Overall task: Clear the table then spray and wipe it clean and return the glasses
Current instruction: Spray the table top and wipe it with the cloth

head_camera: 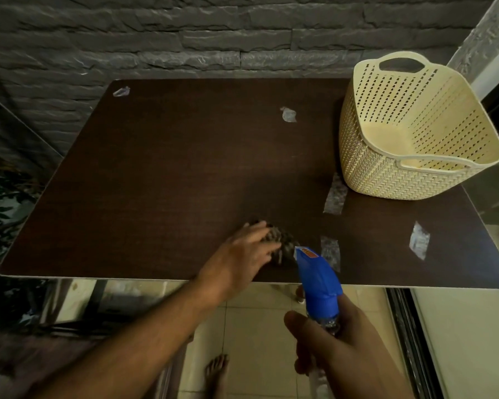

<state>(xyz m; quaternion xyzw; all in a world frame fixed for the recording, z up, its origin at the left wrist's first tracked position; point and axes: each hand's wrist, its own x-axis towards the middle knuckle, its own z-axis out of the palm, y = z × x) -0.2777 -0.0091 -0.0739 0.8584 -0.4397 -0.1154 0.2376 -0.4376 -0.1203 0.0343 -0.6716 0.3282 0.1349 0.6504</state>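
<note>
Now the left hand (242, 249) presses flat fingers on the cloth (280, 243) near the surface's (156, 168) front edge — wiping — while the right hand (337, 341) grips the spray bottle (317, 280) ready.

a dark brown table (162, 168) is seen with a patterned cloth (283, 244) lying near its front edge; a blue-headed spray bottle (317, 283) is held tilted just beside it.

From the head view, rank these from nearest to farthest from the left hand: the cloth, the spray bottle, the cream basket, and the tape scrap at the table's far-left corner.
1. Cloth: directly under the left hand, near the table's front edge.
2. Spray bottle: just to its right, gripped by the right hand.
3. Cream basket: far-right part of the table.
4. Tape scrap: far-left corner.
</note>
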